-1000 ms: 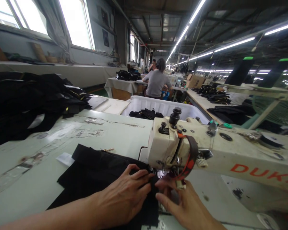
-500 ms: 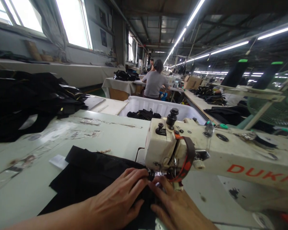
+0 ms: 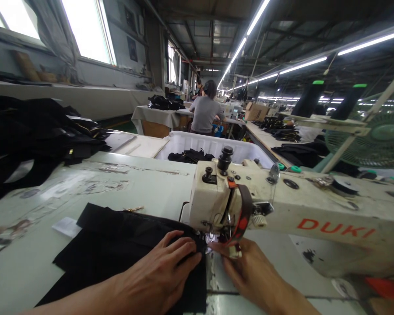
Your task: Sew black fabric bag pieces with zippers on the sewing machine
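Black fabric lies on the pale table, its right edge running up to the needle area of a cream sewing machine. My left hand rests palm down on the fabric, fingers a little spread, left of the needle. Close beside the needle, my right hand reaches in from the right, partly behind a dark and red strap. Its fingertips are near the presser foot, and what they touch is hidden. A gold zipper pull shows at the fabric's top edge.
A big heap of black pieces covers the table's left end. Behind the machine stands a white bin holding black pieces. Further off, a person in grey sits facing away. A green fan is at the right.
My right hand has moved off the fabric's edge, to the right of the needle. My left hand stays on the fabric. The view has shifted slightly, moving the machine left in the picture.
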The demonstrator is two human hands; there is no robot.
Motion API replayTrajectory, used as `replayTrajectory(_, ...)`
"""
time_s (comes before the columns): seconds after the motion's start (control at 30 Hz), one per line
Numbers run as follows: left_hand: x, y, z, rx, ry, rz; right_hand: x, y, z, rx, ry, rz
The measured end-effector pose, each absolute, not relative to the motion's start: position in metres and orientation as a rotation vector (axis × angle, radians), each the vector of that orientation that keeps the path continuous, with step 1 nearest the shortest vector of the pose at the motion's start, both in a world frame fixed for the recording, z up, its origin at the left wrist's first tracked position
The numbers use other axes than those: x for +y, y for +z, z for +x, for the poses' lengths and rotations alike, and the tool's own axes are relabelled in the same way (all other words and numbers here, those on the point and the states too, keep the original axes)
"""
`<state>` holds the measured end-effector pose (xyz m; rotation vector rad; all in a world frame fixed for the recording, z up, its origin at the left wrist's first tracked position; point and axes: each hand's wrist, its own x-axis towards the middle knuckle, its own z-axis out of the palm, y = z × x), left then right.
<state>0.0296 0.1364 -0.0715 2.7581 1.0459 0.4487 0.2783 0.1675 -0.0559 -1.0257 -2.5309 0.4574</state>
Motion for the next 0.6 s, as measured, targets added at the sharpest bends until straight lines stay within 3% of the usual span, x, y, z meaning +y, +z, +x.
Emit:
replayTrajectory(0.3, 0.138, -0.067, 0.028, 0.979, 0.573, 2.719, 0.162, -0.077, 0.272, -2.826, 0.024, -0.965)
replayTrajectory(0.6, 0.147, -0.059, 0.021, 0.893, 0.57, 2.756, 0.166, -0.092, 0.266, -2.757, -0.079, -0.881)
